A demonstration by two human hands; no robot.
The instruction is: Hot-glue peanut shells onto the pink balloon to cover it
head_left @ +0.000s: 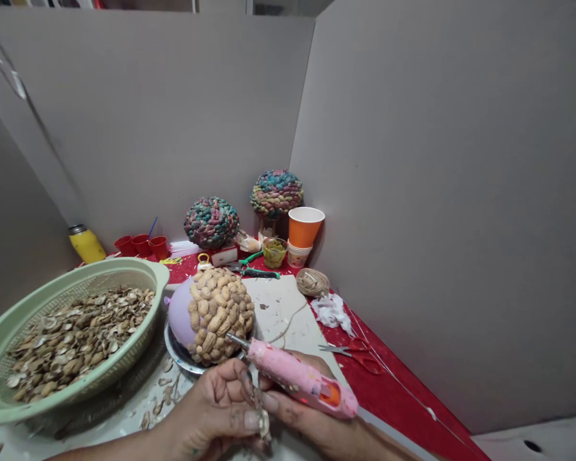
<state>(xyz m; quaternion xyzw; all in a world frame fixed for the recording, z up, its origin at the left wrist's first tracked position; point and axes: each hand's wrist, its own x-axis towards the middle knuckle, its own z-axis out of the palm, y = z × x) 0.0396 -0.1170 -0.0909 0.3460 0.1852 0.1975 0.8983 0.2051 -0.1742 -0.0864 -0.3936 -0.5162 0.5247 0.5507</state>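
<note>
My right hand (312, 419) is wrapped round a pink hot-glue gun (300, 379), whose metal tip points up-left toward a lilac balloon (178, 314) partly covered with glued peanut shells (219, 314). The balloon rests on a metal dish (180, 355). Just below the glue gun's nozzle, my left hand (211, 413) pinches a peanut shell (262, 422) between thumb and fingers.
A green colander (9, 323) full of peanut shells sits at the left. A white board (281, 310), twine ball (312, 282), red scissors (360, 353), white tissue (332, 310), orange cup (305, 225), two painted shell balls (211, 221), red cups (141, 245) and yellow bottle (86, 243) crowd the red table.
</note>
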